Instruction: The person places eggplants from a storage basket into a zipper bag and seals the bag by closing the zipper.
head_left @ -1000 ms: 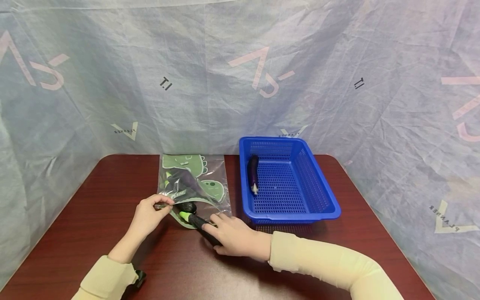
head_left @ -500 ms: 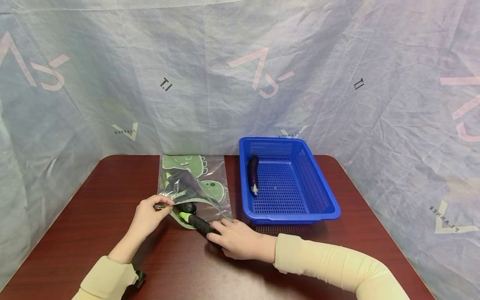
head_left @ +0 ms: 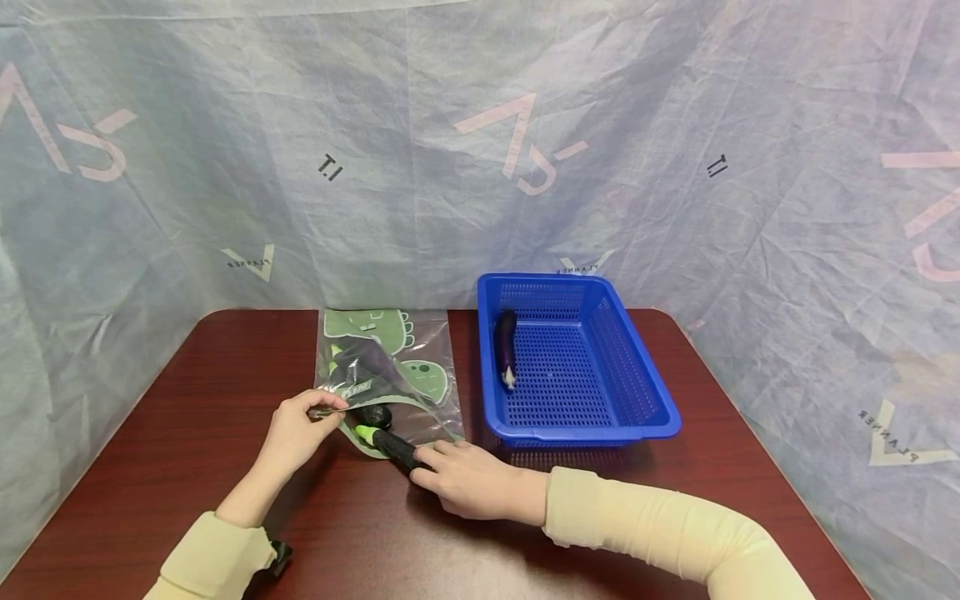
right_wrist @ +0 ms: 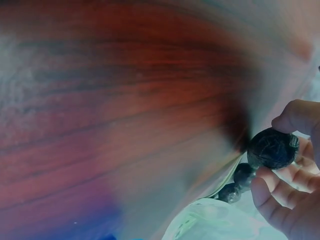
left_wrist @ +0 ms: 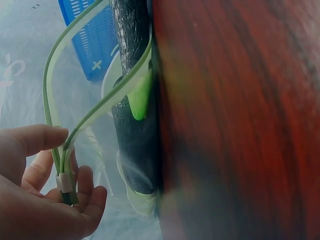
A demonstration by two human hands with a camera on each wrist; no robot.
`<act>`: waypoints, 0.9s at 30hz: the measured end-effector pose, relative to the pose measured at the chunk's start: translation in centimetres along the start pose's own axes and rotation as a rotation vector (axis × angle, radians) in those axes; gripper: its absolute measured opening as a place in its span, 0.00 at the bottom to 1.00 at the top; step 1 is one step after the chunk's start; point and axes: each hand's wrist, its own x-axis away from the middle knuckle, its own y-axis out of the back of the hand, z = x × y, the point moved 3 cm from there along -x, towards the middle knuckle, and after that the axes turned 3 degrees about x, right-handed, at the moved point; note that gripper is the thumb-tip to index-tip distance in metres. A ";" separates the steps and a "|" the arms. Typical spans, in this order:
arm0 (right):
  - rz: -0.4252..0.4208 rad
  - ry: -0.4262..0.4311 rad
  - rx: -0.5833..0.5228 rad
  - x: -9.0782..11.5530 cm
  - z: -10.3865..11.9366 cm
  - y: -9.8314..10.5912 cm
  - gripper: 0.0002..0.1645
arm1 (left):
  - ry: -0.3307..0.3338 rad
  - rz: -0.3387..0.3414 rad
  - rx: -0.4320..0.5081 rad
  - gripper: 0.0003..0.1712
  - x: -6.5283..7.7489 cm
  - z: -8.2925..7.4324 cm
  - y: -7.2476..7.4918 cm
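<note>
Held vegetable: long, dark, near-black vegetable (head_left: pixel 396 450) with a bright green tip (head_left: pixel 366 433); skin finely wrinkled and slightly glossy in the left wrist view; blunt, rounded near end in the right wrist view.
Right hand: right hand (head_left: pixel 472 481) grasping the held vegetable by its near end, thumb on one side, fingers on the other; the green tip points away from the palm, toward the bag mouth.
Bag: clear, creased plastic bag (head_left: pixel 427 379) with green cartoon print; lies on the table, mouth facing the person; green-edged rim spread into a loop.
Left hand: left hand (head_left: pixel 295 427) pinching the left corner of the bag mouth between thumb and fingers; pale slider (left_wrist: pixel 63 182) set at that corner, among the fingers.
Position: held vegetable lies between the hands, green tip within the bag mouth, near end in the right hand outside it; just beside the tip, a dark rounded vegetable (head_left: pixel 372 415) in the bag; further dark shapes show through the film.
Basket: blue, perforated, rectangular plastic basket (head_left: pixel 585 434), right of the bag; one smooth purple-black eggplant (head_left: pixel 506 346) along its left side.
Surface: reddish-brown wood-grain table (head_left: pixel 360 542), faintly reflective.
Backdrop: wrinkled grey-blue cloth (head_left: pixel 375 208) with printed lettering.
</note>
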 end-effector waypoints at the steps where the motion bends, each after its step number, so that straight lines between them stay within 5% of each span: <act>1: -0.002 0.000 0.000 -0.1 0.0 0.0 0.16 | -0.001 -0.001 -0.001 0.07 0.0 0.0 0.0; 27: -0.011 -0.041 0.050 -3.5 0.2 1.2 0.10 | 0.006 0.032 -0.005 0.06 -0.1 0.2 0.1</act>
